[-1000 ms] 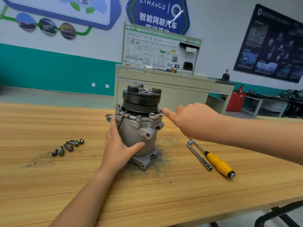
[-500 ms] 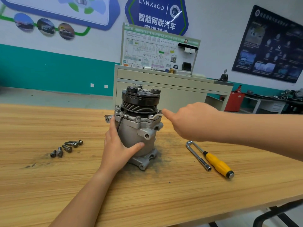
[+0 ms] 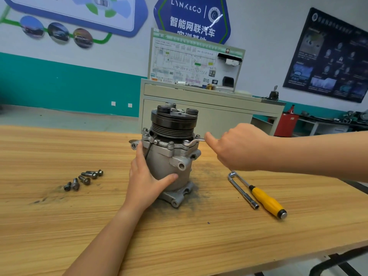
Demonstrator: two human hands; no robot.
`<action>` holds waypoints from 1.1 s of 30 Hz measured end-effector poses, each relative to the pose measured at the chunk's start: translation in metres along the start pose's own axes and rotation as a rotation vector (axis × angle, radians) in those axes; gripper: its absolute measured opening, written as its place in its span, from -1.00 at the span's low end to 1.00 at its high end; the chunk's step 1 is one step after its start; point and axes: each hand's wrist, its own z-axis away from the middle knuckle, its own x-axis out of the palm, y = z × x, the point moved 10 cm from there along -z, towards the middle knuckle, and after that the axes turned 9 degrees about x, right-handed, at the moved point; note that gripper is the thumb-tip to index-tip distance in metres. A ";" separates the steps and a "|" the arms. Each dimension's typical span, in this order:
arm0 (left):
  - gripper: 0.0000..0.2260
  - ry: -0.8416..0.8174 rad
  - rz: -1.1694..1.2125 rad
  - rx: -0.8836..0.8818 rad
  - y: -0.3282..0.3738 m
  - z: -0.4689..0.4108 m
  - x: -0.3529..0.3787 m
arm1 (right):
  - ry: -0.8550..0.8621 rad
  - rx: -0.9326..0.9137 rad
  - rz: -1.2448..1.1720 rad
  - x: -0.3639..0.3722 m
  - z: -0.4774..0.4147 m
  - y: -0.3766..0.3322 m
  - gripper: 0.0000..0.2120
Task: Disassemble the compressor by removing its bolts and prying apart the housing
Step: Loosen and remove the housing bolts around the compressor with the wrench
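Cast-metal compressor, judged heavy and rigid: left grip wraps its smooth barrel, the sound hold; right grip pinches a wrench at the flange.

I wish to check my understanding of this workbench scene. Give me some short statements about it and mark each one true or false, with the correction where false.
1. The left hand holds the body of the compressor. True.
2. The compressor lies on its side. False: it stands upright on the table, with the pulley on top.
3. The loose bolts lie on the table to the left of the compressor. True.
4. The right hand holds the yellow-handled screwdriver. False: the screwdriver lies on the table, and the right hand holds a small wrench at the compressor's upper flange.
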 end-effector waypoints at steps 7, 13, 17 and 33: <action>0.12 -0.009 -0.005 -0.008 -0.001 0.001 0.000 | 0.100 0.121 -0.147 0.022 -0.025 0.012 -0.63; 0.12 -0.006 -0.012 -0.010 -0.001 0.001 0.000 | 0.174 0.157 -0.280 0.039 -0.049 0.004 -0.60; 0.11 -0.007 -0.009 -0.010 -0.001 0.001 0.000 | 0.225 0.195 -0.383 0.038 -0.050 0.005 -0.67; 0.10 0.003 -0.016 -0.001 -0.002 0.000 -0.001 | -0.074 0.282 -0.586 0.008 0.016 0.004 -0.78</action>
